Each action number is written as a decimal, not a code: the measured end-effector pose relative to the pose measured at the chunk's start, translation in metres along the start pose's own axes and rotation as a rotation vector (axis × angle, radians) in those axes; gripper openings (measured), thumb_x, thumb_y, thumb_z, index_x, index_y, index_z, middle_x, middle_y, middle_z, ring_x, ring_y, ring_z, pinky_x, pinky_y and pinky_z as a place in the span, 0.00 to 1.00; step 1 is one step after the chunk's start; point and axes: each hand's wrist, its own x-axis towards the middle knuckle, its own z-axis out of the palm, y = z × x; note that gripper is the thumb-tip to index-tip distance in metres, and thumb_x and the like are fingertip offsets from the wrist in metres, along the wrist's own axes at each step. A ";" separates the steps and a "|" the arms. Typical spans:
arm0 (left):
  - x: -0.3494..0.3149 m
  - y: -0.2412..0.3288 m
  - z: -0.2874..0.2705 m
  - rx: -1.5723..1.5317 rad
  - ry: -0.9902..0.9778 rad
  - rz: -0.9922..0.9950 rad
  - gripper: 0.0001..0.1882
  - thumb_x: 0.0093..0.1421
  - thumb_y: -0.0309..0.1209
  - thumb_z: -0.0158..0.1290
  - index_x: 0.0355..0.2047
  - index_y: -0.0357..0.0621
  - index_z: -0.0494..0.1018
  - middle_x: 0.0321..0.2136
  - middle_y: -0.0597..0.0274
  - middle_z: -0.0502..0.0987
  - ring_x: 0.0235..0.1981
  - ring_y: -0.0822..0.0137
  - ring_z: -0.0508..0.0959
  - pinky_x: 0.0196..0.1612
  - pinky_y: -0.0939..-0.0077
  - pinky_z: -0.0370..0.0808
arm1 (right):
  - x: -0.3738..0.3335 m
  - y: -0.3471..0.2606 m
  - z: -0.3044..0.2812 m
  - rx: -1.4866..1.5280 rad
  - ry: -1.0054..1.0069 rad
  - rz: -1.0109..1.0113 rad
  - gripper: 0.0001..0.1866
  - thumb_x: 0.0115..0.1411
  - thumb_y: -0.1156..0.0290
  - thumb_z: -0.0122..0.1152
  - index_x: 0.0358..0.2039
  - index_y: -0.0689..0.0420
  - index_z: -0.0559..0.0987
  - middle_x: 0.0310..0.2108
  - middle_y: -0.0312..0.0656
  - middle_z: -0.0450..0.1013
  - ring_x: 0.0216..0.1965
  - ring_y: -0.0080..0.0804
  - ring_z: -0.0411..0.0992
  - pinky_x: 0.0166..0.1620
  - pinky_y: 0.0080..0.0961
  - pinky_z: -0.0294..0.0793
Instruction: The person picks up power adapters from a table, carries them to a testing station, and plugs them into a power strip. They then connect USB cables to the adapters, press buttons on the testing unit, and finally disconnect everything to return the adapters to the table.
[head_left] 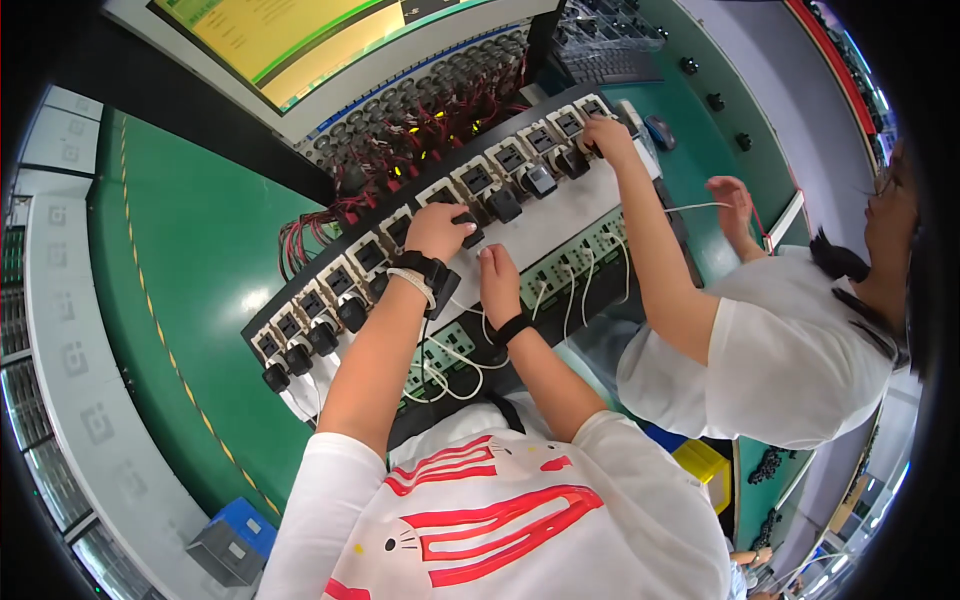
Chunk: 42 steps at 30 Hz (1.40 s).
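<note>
The left hand [436, 232] grasps a black adapter [471, 236] between thumb and fingers, at the near edge of a long socket row [508, 157] that runs past the hand on both sides; the fingers cover the contact, so whether the prongs are fully in cannot be told. The right hand [499, 285] is just to the right of and nearer the body than the left, its fingers curled over a white panel [560, 215]; whether it grips anything there cannot be told. Just right of the left hand, 1 more adapter [503, 206] sits at the row, and several black plugs [298, 358] stand at its far left end. To the right of the right hand, a green power strip [550, 270] carries white cables [589, 285], and more cable loops hang below both hands. Beyond the left hand are red wires [400, 180] and, farther off, a monitor screen [290, 40]. Well right of both hands, 1 hand of a co-worker [605, 138] touches the row's far end. The step in hand appears to be seating or freeing that 1 adapter. The next move seems to call for a straight push or pull by the left hand, square to the socket, with neighbouring plugs undisturbed and the right hand clear of the cables.
</note>
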 end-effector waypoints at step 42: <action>0.015 0.033 0.021 0.099 0.062 0.043 0.24 0.56 0.44 0.50 0.49 0.44 0.71 0.43 0.48 0.74 0.45 0.50 0.73 0.48 0.60 0.70 | -0.046 -0.145 -0.120 0.315 -0.224 -0.260 0.06 0.64 0.68 0.46 0.35 0.57 0.66 0.23 0.30 0.59 0.22 0.15 0.55 0.26 0.14 0.56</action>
